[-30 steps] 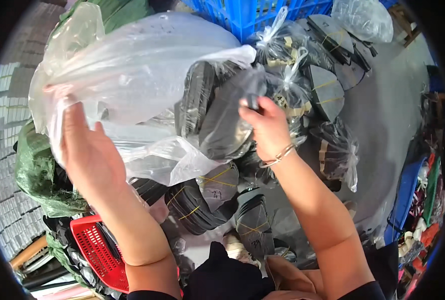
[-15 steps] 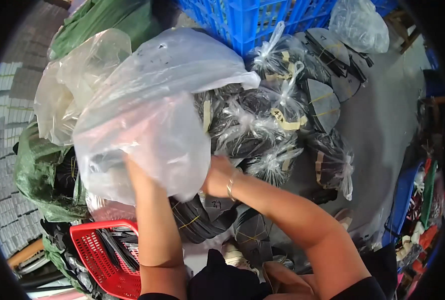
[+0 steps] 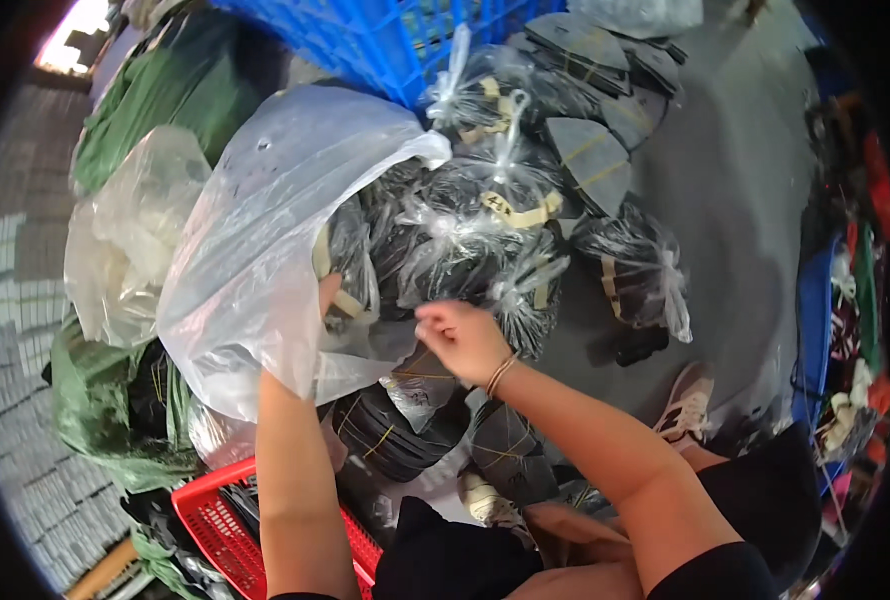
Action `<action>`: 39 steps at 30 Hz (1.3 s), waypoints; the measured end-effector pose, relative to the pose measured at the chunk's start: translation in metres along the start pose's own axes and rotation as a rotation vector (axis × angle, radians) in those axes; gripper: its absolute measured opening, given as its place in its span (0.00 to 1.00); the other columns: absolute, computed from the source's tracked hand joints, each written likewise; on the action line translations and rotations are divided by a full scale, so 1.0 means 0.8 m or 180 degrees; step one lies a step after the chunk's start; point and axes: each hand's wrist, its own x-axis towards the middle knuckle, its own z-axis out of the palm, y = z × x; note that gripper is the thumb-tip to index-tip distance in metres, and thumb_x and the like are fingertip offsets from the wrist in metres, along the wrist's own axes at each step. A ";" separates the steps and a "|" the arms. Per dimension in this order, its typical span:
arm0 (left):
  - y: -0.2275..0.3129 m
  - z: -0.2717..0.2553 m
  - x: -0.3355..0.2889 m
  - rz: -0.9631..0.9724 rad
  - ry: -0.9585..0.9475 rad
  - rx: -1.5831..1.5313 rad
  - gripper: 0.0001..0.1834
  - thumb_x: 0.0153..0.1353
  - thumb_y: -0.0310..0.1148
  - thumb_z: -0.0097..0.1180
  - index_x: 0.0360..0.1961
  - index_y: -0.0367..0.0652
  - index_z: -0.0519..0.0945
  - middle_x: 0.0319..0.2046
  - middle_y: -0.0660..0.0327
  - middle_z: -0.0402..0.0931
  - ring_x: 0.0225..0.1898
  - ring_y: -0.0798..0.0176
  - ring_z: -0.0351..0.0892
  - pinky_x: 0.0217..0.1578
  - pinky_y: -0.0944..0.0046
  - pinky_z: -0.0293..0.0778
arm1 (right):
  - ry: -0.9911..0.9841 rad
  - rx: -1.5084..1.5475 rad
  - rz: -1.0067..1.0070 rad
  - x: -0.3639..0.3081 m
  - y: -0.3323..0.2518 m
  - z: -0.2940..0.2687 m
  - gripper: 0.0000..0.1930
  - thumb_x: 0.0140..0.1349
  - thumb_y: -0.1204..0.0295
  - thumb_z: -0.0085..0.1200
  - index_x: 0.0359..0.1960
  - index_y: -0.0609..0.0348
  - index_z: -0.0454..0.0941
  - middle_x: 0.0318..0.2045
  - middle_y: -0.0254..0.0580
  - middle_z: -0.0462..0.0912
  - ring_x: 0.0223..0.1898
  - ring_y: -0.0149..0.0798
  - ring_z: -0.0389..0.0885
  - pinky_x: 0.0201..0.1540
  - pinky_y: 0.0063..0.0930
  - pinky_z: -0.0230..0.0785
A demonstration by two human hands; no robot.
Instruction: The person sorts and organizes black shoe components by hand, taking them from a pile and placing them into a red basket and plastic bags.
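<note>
Partly veiled by the large translucent bag (image 3: 255, 215) lying below the blue crate (image 3: 365, 45), the left hand (image 3: 328, 292) has a grip I cannot tell, while the right hand (image 3: 468, 342), half-curled, its hold likewise unclear, hovers just beyond the bag's right edge, tied bags (image 3: 455, 235) crowding above and wide grey floor (image 3: 740, 210) farther right.

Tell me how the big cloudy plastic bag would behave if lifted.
The cloudy plastic bag would likely be floppy, since its thin film sags and creases. It might slip a little, as the film looks smooth and shiny. It could swing unevenly if the dark wrapped packet at its open edge is inside, though the pictures don't settle that.
</note>
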 end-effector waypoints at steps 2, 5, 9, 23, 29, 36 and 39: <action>0.025 0.000 -0.013 -0.0934 -0.0296 -0.1283 0.26 0.53 0.28 0.55 0.54 0.37 0.64 0.43 0.58 0.71 0.45 0.61 0.69 0.44 0.67 0.66 | 0.0403 0.0734 0.0930 0.003 0.009 -0.016 0.20 0.56 0.60 0.54 0.45 0.60 0.70 0.34 0.37 0.78 0.34 0.33 0.77 0.38 0.27 0.70; 0.010 0.031 -0.071 -0.1178 -0.0126 -0.3147 0.26 0.50 0.28 0.58 0.51 0.38 0.66 0.39 0.56 0.72 0.41 0.60 0.71 0.41 0.65 0.68 | 0.0367 0.2179 0.2205 -0.003 -0.021 -0.041 0.26 0.56 0.55 0.54 0.50 0.60 0.67 0.40 0.34 0.76 0.39 0.29 0.75 0.41 0.23 0.69; -0.011 0.122 -0.117 -0.0549 -0.0523 -0.3701 0.24 0.48 0.20 0.55 0.49 0.40 0.69 0.41 0.64 0.72 0.47 0.66 0.68 0.46 0.64 0.67 | -0.0065 0.3941 0.1558 -0.027 -0.024 -0.069 0.21 0.55 0.72 0.57 0.50 0.63 0.66 0.42 0.40 0.76 0.41 0.34 0.76 0.44 0.32 0.71; 0.085 0.069 -0.124 -0.0480 -0.1775 -0.6081 0.42 0.43 0.15 0.52 0.63 0.43 0.54 0.57 0.62 0.61 0.58 0.63 0.59 0.57 0.64 0.54 | 0.0176 0.3677 0.1558 -0.054 0.008 -0.110 0.18 0.52 0.75 0.47 0.46 0.67 0.70 0.40 0.45 0.77 0.40 0.39 0.77 0.45 0.33 0.69; 0.095 0.054 -0.121 -0.0072 -0.1755 -0.5911 0.44 0.43 0.16 0.49 0.64 0.41 0.49 0.61 0.60 0.54 0.61 0.63 0.55 0.60 0.64 0.50 | 0.0188 0.3876 0.1878 -0.053 0.007 -0.115 0.16 0.56 0.68 0.42 0.40 0.67 0.74 0.35 0.45 0.79 0.36 0.40 0.79 0.43 0.32 0.70; 0.116 0.039 -0.122 -0.0177 -0.1476 -0.5417 0.41 0.48 0.19 0.54 0.64 0.41 0.51 0.57 0.60 0.58 0.55 0.61 0.62 0.55 0.64 0.57 | 0.0090 0.2794 0.0174 -0.062 0.046 -0.126 0.12 0.60 0.70 0.43 0.39 0.66 0.73 0.34 0.42 0.78 0.34 0.34 0.77 0.40 0.27 0.70; 0.124 0.054 -0.122 -0.0226 -0.0981 -0.4663 0.42 0.49 0.27 0.61 0.63 0.40 0.51 0.57 0.57 0.54 0.55 0.60 0.62 0.54 0.64 0.60 | 0.0050 0.4036 0.1692 -0.047 0.019 -0.125 0.14 0.61 0.68 0.43 0.41 0.67 0.72 0.37 0.42 0.78 0.34 0.33 0.77 0.40 0.27 0.69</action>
